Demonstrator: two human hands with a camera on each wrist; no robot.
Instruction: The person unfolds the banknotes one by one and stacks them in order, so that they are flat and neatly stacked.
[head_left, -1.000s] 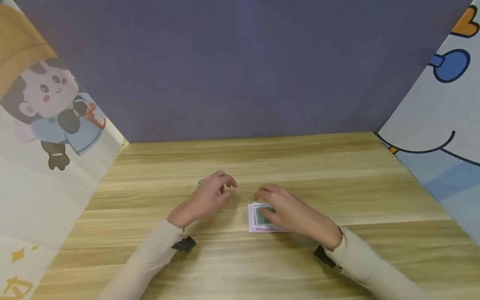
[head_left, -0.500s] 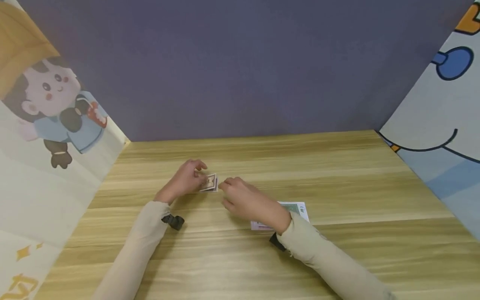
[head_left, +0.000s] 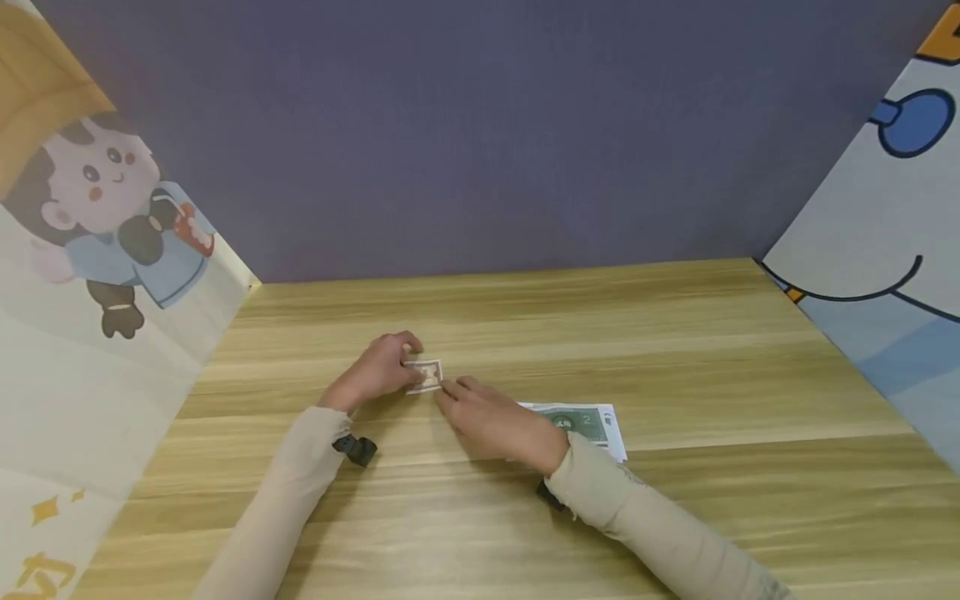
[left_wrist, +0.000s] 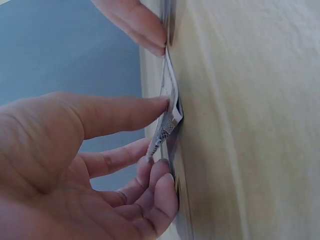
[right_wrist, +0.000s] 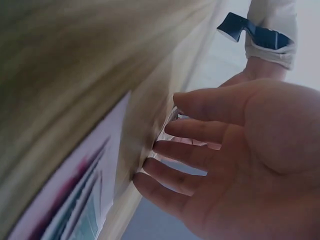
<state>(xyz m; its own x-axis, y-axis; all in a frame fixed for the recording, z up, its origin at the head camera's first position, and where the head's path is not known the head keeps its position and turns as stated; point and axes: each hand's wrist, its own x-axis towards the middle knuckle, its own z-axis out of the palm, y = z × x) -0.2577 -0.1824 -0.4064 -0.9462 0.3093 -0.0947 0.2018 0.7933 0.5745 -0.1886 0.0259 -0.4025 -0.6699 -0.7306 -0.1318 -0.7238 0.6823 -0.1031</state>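
Note:
A few small brown-and-white banknotes (head_left: 426, 375) lie on the wooden table, left of centre. With its thumb on top and curled fingers at the edge, my left hand (head_left: 375, 367) pinches them; in the left wrist view the notes (left_wrist: 169, 125) sit between thumb and fingers, a corner slightly raised. My right hand (head_left: 498, 421) reaches in from the right with its fingers fairly straight, their tips at the notes' right edge. Beneath and beyond the right wrist lies a pile of larger banknotes, a green one (head_left: 588, 423) uppermost, partly hidden by the hand.
The wooden table (head_left: 675, 350) ends at a plain purple-grey wall (head_left: 487, 150) at the back. Side walls with cartoon pictures stand left and right. In the right wrist view the banknote pile (right_wrist: 95, 200) shows pink and green layers close to the right hand.
The right hand has moved left from the larger pile to the small notes. The left hand has shifted left and now pinches the small notes, which have turned slightly and lie flatter.

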